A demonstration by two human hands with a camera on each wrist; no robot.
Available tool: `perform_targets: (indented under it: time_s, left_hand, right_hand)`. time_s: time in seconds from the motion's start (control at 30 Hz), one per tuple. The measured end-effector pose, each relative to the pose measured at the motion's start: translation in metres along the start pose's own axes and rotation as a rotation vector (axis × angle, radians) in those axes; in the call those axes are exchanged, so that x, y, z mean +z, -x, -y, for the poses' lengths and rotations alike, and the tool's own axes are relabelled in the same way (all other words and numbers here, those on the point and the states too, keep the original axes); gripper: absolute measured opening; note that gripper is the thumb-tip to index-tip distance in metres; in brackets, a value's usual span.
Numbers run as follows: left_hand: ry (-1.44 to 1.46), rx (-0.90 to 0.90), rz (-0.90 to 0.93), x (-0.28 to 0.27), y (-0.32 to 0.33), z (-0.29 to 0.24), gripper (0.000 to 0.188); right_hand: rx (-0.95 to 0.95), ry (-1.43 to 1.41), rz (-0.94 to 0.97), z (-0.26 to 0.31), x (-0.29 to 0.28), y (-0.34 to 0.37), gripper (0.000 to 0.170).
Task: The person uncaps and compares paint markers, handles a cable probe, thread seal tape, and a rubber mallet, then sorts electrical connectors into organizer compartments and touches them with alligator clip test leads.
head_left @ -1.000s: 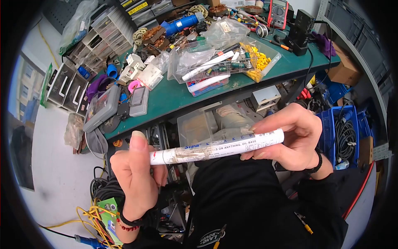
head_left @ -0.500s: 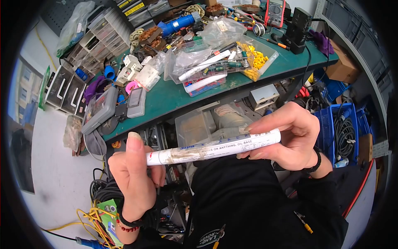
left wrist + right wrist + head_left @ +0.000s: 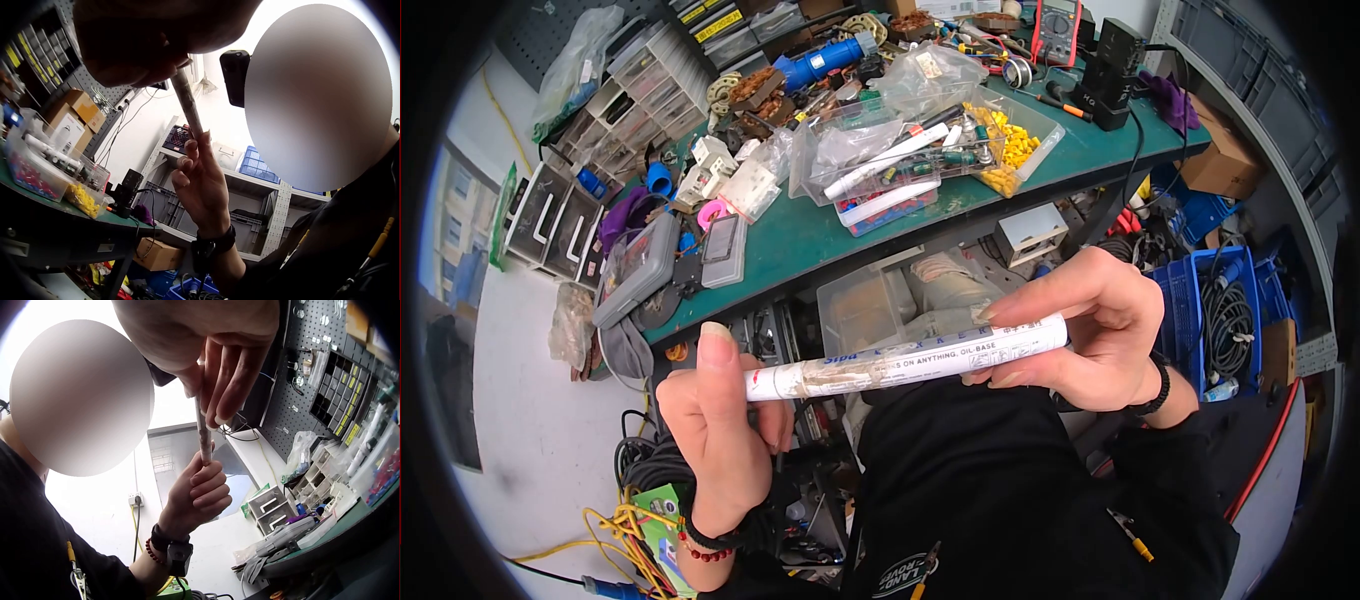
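Marker (image 3: 906, 362): one, white, printed "OIL BASE"; spans the space between the two hands, clear of the bench, its right end slightly higher in the head view.
Left hand (image 3: 725, 430): closed to the barrel's thickness; thumb and curled fingers grip the marker's left end.
Right hand (image 3: 1122, 335): fingers above, thumb below, parted only by the barrel; pinches the marker near its right end.
Barrel surface: grubby, worn patch nearer the left grip; clean lettering nearer the right.
Step in hand: judged to be a two-handed hold, perhaps to inspect the label or work one end.
Next move: a roll would seem to call for light fingers; a pull, for one firm grip and a straight draw.
Bench (image 3: 785, 245): beyond both grips; bears a clear tray (image 3: 800, 165) and yellow parts (image 3: 1022, 150).
Blue crate (image 3: 1185, 325): outside the right grip, holding coiled cable (image 3: 1228, 330).
Hidden: part of each marker end, behind fingers; which end carries a cap cannot be told.
Hard to read: smaller print; lettering under the worn patch; barrel detail in both wrist views, where the nearer hand covers one end.
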State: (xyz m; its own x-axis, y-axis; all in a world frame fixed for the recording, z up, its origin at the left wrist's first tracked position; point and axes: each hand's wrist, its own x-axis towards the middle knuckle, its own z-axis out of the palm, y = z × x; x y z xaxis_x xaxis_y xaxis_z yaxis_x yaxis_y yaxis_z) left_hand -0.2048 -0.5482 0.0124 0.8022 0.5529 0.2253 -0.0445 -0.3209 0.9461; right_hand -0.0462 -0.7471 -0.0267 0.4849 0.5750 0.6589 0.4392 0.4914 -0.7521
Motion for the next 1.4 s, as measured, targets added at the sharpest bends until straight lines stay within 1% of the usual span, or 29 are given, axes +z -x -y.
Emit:
perform_targets:
  time_s: [0.27,0.43,0.97,1.03,1.07,1.13,1.23,1.37,1.4]
  left_hand:
    - [0.004,0.015,0.016,-0.0002,-0.0004,-0.0006,0.072]
    - [0.042,-0.001,-0.008,0.0004,0.0014,-0.0012,0.072]
    - [0.015,0.0,-0.006,0.0006,0.0003,-0.0012,0.074]
    - [0.016,0.017,-0.002,0.0001,0.0003,-0.0003,0.074]
    - [0.016,0.017,-0.002,-0.0001,0.0004,-0.0007,0.074]
    - [0.011,-0.001,-0.001,-0.0005,0.0006,-0.0019,0.075]
    - [-0.008,0.016,0.02,-0.0016,0.0002,-0.0021,0.075]
    - [0.012,0.007,0.021,-0.0005,0.0007,-0.0037,0.074]
    - [0.016,0.006,-0.002,0.0009,0.0007,-0.0035,0.073]
  right_hand:
    - [-0.024,0.028,0.027,0.0007,-0.0019,-0.0018,0.031]
    - [-0.074,0.013,0.073,0.002,-0.0029,-0.0028,0.029]
    - [-0.07,0.025,0.054,0.0019,-0.003,-0.0031,0.029]
    - [-0.074,0.043,0.111,0.005,-0.005,-0.0054,0.03]
    - [-0.074,0.043,0.111,0.0041,-0.0043,-0.0044,0.03]
    - [-0.045,0.018,0.042,0.0015,-0.0025,-0.0016,0.029]
    - [-0.057,0.066,0.06,0.0037,-0.0047,-0.0042,0.029]
    - [-0.032,0.028,0.031,0.001,-0.0038,-0.0028,0.029]
    - [-0.052,0.072,0.051,0.0027,-0.0062,-0.0048,0.028]
